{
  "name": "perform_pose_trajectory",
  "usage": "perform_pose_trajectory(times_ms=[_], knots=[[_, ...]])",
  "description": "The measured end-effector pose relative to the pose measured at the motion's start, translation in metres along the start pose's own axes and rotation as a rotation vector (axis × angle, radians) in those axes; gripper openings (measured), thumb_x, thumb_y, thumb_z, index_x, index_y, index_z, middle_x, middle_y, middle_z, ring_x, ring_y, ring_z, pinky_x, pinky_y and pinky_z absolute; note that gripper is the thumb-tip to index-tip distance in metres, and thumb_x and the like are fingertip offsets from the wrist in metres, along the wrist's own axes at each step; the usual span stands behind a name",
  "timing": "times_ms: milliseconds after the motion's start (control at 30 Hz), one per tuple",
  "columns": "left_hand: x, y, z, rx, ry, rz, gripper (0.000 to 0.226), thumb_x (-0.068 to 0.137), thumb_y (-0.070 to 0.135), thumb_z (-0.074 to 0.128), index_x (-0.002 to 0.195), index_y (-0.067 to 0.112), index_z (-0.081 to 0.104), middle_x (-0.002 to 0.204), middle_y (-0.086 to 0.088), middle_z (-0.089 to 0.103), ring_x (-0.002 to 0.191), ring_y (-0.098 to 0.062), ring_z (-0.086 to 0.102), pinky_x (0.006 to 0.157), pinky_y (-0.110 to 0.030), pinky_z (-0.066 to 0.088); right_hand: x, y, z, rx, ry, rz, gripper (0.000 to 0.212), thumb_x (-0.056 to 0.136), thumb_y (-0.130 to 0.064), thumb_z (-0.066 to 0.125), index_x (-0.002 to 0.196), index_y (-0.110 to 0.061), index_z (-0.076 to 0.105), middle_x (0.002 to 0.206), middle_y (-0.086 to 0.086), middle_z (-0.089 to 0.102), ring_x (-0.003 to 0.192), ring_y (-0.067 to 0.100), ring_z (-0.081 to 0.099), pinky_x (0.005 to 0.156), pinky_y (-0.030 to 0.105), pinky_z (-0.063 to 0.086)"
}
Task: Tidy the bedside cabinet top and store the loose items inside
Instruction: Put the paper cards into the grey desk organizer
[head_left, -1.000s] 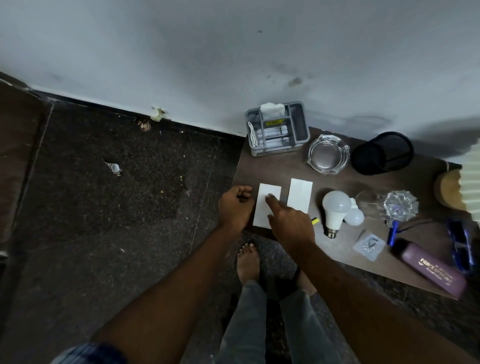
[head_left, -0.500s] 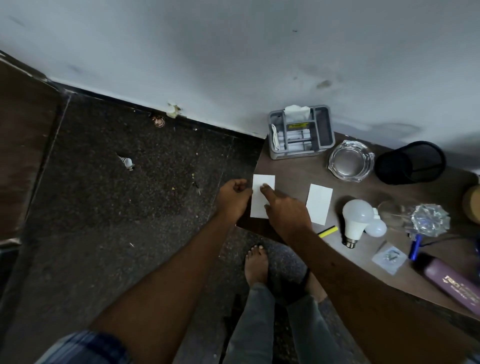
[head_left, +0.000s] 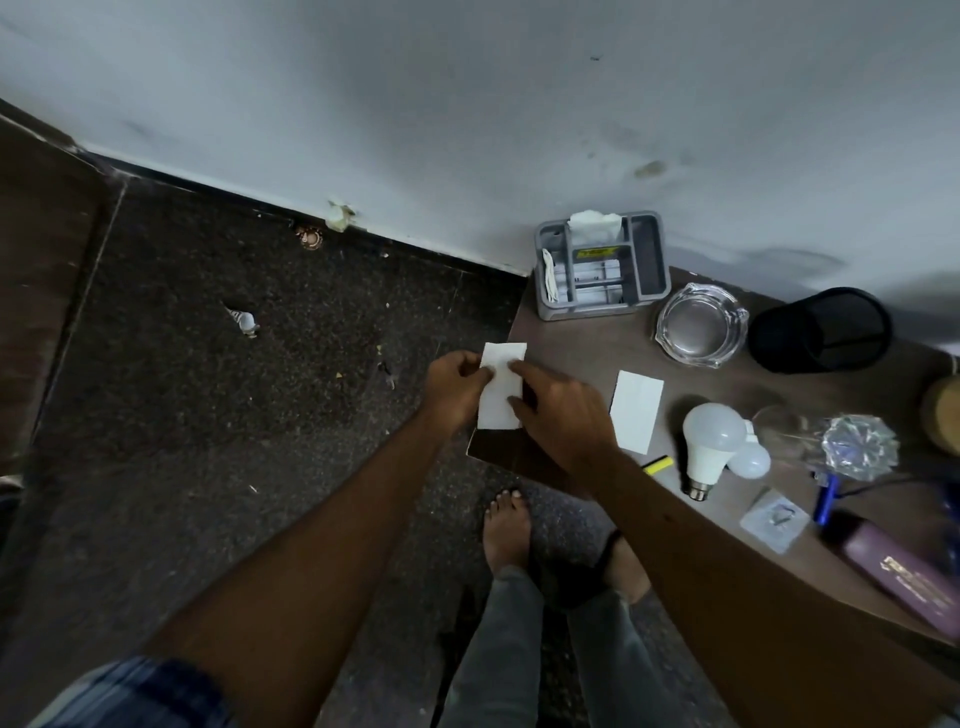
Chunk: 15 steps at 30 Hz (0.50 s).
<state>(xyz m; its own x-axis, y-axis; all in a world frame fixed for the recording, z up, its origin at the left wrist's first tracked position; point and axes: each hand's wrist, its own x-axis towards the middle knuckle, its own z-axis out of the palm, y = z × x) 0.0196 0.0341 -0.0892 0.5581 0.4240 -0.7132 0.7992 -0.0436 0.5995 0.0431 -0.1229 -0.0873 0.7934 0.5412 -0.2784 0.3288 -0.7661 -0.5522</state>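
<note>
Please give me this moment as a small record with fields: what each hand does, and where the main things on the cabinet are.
left hand: pinches left edge of the white card
right hand: fingers on the same card
card position: at the cabinet top left edge, partly past it
second white card: flat on the top, untouched
grey organiser: back corner, by the wall
glass ashtray: right of the organiser
large bulb: lying right of the second card

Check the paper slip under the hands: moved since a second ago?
Yes. The held paper slip slid left, away from the other slip, and now overhangs the cabinet top's left edge.
</note>
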Motion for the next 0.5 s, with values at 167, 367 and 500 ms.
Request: perform_pose_trajectory(times_ms=[167, 367, 500], knots=[[-0.019, 0.005, -0.008, -0.032, -0.103, 0.045, 0.021, 0.097, 0.007, 0.061, 0.116, -0.002, 0.065, 0.115, -0.02, 0.07, 0.085, -0.018, 0.068, 0.066, -0.026, 0.059, -0.01, 0.012, -0.024, 0.343, 0.044, 0.166, 0.052, 0.085, -0.032, 0.078, 0.132, -0.023, 0.06, 0.117, -0.007, 0.069, 0.088, 0.007, 0.062, 0.073, 0.009, 0.043], [-0.043, 0.039, 0.001, -0.121, -0.29, 0.113, 0.02, 0.097, 0.009, 0.061, 0.116, 0.003, 0.066, 0.108, -0.015, 0.072, 0.096, -0.025, 0.07, 0.074, -0.036, 0.061, -0.011, 0.019, -0.068, 0.912, -0.075, 0.308, 0.031, 0.086, -0.008, 0.078, 0.116, -0.004, 0.069, 0.112, 0.012, 0.075, 0.095, 0.013, 0.072, 0.092, 0.037, 0.059], [-0.051, 0.073, 0.012, -0.166, -0.294, 0.229, 0.018, 0.097, 0.003, 0.059, 0.114, 0.0, 0.065, 0.107, -0.019, 0.07, 0.093, -0.024, 0.068, 0.075, -0.039, 0.059, -0.005, 0.031, -0.106, 0.853, -0.029, 0.242, 0.03, 0.091, -0.007, 0.072, 0.089, 0.019, 0.059, 0.09, 0.031, 0.068, 0.075, 0.032, 0.056, 0.085, 0.048, 0.054]])
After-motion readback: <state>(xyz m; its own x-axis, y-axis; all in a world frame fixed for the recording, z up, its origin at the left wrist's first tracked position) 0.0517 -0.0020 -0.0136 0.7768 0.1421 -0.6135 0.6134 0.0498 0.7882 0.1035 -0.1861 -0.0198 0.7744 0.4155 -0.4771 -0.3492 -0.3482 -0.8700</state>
